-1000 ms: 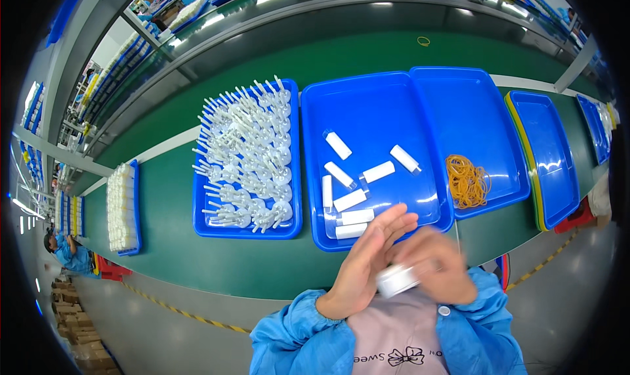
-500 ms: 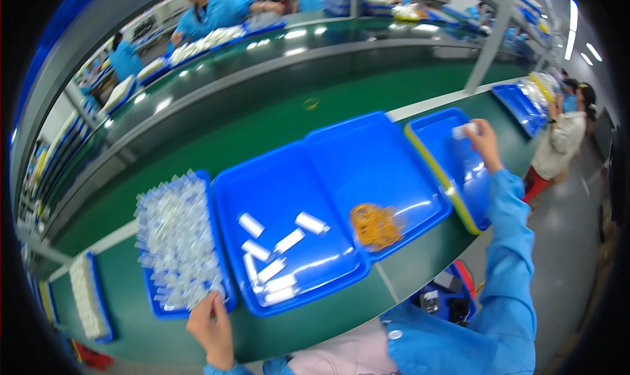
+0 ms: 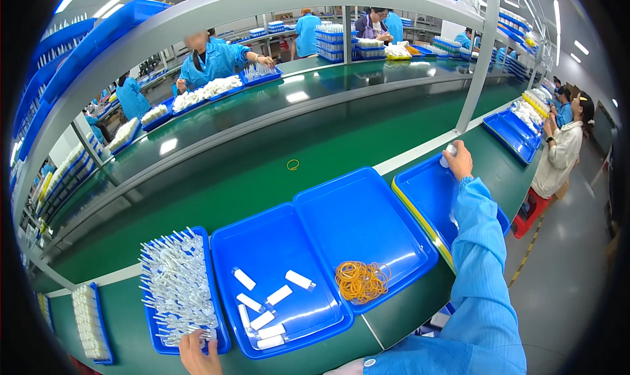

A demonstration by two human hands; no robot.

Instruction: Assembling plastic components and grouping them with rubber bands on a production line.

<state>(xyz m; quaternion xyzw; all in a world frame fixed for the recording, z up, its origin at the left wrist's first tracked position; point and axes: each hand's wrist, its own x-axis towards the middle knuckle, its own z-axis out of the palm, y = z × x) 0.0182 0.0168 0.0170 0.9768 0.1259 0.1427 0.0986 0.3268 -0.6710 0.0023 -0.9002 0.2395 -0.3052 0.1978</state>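
Observation:
My right hand grips a small white and clear plastic piece over the far end of a blue tray that sits on a yellow one. My left hand has its fingers bent at the near edge of a blue tray heaped with thin clear and white plastic tubes; whatever its fingertips hold is hidden. Between my hands, a blue tray contains several white cylinders with clear ends. Beside it, another blue tray has a pile of orange rubber bands.
A lone rubber band lies on the green conveyor. A metal post rises beyond my right hand. Filled trays stand at far left. Co-workers sit across the belt and to the right.
The view has tilted up, showing more of the room. My right hand has stayed over the right tray with the white piece; my left remains at the tube tray's near edge.

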